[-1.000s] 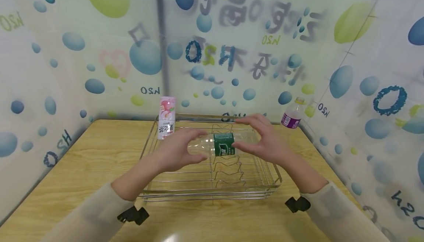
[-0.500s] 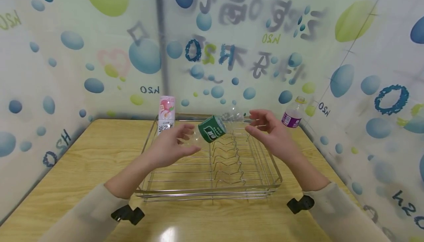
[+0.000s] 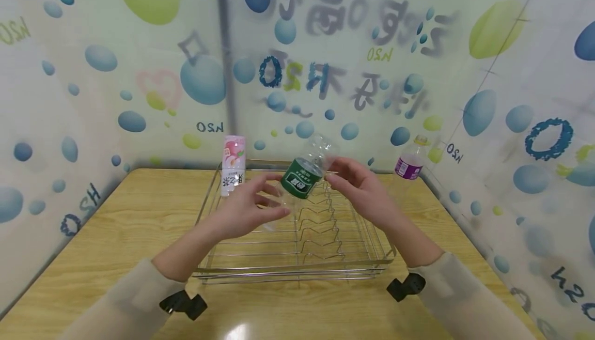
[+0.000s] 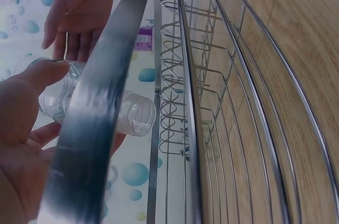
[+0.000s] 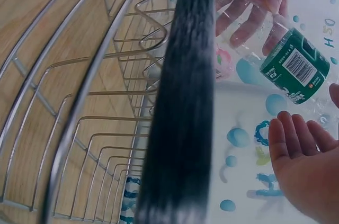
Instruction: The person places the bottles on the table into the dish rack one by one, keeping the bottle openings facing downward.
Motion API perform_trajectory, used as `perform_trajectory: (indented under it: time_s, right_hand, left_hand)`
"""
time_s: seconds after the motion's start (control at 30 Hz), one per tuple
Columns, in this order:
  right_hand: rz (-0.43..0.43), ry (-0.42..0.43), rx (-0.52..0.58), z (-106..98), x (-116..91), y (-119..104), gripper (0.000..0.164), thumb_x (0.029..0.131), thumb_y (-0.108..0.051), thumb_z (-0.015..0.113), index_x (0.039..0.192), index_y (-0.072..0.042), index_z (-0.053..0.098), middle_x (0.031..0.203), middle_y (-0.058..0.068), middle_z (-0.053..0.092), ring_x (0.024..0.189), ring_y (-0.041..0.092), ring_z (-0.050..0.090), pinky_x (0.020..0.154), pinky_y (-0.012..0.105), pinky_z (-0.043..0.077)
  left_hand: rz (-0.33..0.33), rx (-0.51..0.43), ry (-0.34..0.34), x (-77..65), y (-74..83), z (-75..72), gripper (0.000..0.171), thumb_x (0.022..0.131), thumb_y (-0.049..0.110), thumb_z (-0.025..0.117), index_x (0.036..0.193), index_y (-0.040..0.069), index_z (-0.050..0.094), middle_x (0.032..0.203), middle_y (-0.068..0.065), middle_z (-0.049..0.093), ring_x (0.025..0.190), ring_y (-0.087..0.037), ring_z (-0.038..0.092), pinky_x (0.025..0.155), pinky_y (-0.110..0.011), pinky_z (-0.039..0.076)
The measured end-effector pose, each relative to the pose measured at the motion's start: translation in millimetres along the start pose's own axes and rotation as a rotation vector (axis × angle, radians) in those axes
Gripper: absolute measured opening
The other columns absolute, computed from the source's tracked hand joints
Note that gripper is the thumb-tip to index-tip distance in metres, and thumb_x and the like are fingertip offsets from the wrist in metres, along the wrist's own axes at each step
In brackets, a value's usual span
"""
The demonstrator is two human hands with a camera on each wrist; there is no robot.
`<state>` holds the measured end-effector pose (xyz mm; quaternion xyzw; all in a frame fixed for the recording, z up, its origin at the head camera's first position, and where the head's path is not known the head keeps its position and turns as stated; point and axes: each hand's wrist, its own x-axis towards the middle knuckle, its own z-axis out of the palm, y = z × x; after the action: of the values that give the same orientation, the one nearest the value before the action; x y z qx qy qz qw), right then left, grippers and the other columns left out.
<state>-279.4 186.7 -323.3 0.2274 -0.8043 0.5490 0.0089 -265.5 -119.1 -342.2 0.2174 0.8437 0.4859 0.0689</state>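
Observation:
A clear, uncapped plastic bottle with a green label (image 3: 301, 177) tilts above the wire rack (image 3: 297, 266), its base up and to the right. My left hand (image 3: 246, 211) grips it near the neck end, thumb on the near side and fingers behind. In the left wrist view, the open bottle neck (image 4: 139, 115) points down toward the rack. My right hand (image 3: 362, 190) is beside the base end, thumb near the label's edge. The right wrist view has the fingers of my right hand (image 5: 307, 171) extended close under the bottle.
A pink and white can-shaped container (image 3: 234, 164) stands at the rack's back left corner. Toward the back right of the wooden table (image 3: 116, 236) is a bottle with a purple label and yellow cap (image 3: 410, 159). Patterned curtains (image 3: 297, 97) enclose the back and sides.
The bottle has turned from lying level between both hands to a steep tilt, base upward. My right hand drew away to the right, then came back toward the bottle.

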Motion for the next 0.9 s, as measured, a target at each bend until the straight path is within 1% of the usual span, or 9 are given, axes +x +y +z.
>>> perform_trajectory:
  time_s: [0.07, 0.17, 0.3, 0.4, 0.5, 0.63, 0.77, 0.9]
  right_hand:
    - [0.000, 0.004, -0.002, 0.7, 1.6, -2.2, 0.049, 0.111, -0.031, 0.068, 0.156, -0.016, 0.056, 0.148, 0.006, 0.065, 0.138, 0.028, 0.063, 0.106, 0.024, 0.057]
    - [0.006, 0.000, 0.000, 2.7, 4.3, -6.0, 0.053, 0.111, -0.030, 0.067, 0.160, -0.014, 0.052, 0.149, 0.008, 0.064, 0.138, 0.027, 0.063, 0.106, 0.026, 0.057]
    - [0.011, -0.004, 0.022, 9.0, 9.4, -9.1, 0.057, 0.111, -0.027, 0.069, 0.162, -0.013, 0.048, 0.151, 0.011, 0.062, 0.137, 0.030, 0.065, 0.109, 0.037, 0.059]
    - [0.021, -0.010, 0.044, 15.3, 13.2, -11.0, 0.062, 0.109, -0.025, 0.072, 0.164, -0.014, 0.044, 0.154, 0.013, 0.059, 0.138, 0.033, 0.066, 0.112, 0.047, 0.058]
    - [0.033, -0.030, 0.075, 22.9, 16.9, -13.2, 0.070, 0.107, -0.023, 0.074, 0.167, -0.016, 0.037, 0.159, 0.014, 0.054, 0.141, 0.036, 0.063, 0.113, 0.052, 0.057]
    - [0.042, -0.047, 0.092, 32.0, 20.5, -16.9, 0.073, 0.106, -0.022, 0.076, 0.167, -0.019, 0.035, 0.157, 0.014, 0.054, 0.136, 0.036, 0.065, 0.109, 0.050, 0.060]
    - [0.046, -0.058, 0.106, 37.9, 22.2, -19.2, 0.074, 0.104, -0.018, 0.077, 0.165, -0.020, 0.037, 0.152, 0.016, 0.057, 0.131, 0.037, 0.067, 0.105, 0.049, 0.062]
    - [0.064, -0.061, 0.109, 41.1, 22.2, -19.5, 0.077, 0.103, -0.018, 0.079, 0.167, -0.023, 0.037, 0.152, 0.016, 0.057, 0.130, 0.036, 0.069, 0.103, 0.048, 0.063]
  left_hand:
    - [-0.009, -0.008, -0.004, 0.1, 0.2, 0.4, 0.075, 0.098, 0.039, 0.084, 0.161, 0.026, 0.046, 0.145, -0.013, 0.067, 0.129, -0.036, 0.073, 0.100, -0.052, 0.063]
    - [-0.021, -0.036, -0.017, 1.1, -0.9, 1.0, 0.073, 0.099, 0.041, 0.083, 0.160, 0.026, 0.046, 0.144, -0.011, 0.068, 0.129, -0.034, 0.073, 0.100, -0.052, 0.063]
    - [-0.037, -0.094, -0.034, 2.8, -2.4, 2.6, 0.068, 0.100, 0.041, 0.082, 0.157, 0.026, 0.047, 0.143, -0.010, 0.068, 0.127, -0.032, 0.073, 0.101, -0.052, 0.062]
    - [-0.048, -0.135, -0.046, 4.0, -2.2, 4.6, 0.066, 0.100, 0.040, 0.083, 0.155, 0.026, 0.048, 0.142, -0.012, 0.068, 0.127, -0.033, 0.073, 0.102, -0.052, 0.061]
    - [-0.058, -0.158, -0.048, 4.4, -2.4, 6.5, 0.067, 0.099, 0.040, 0.083, 0.154, 0.025, 0.047, 0.142, -0.012, 0.069, 0.126, -0.034, 0.073, 0.102, -0.053, 0.061]
    - [-0.070, -0.176, -0.039, 4.0, -1.4, 8.2, 0.067, 0.099, 0.039, 0.084, 0.153, 0.026, 0.048, 0.143, -0.012, 0.066, 0.127, -0.036, 0.073, 0.102, -0.055, 0.061]
    - [-0.077, -0.180, -0.027, 3.8, -1.2, 7.9, 0.066, 0.099, 0.040, 0.084, 0.153, 0.027, 0.049, 0.144, -0.012, 0.060, 0.129, -0.036, 0.071, 0.101, -0.052, 0.061]
    - [-0.087, -0.177, -0.022, 3.1, -1.8, 7.1, 0.068, 0.098, 0.042, 0.084, 0.155, 0.029, 0.049, 0.145, -0.014, 0.060, 0.128, -0.035, 0.071, 0.101, -0.049, 0.062]
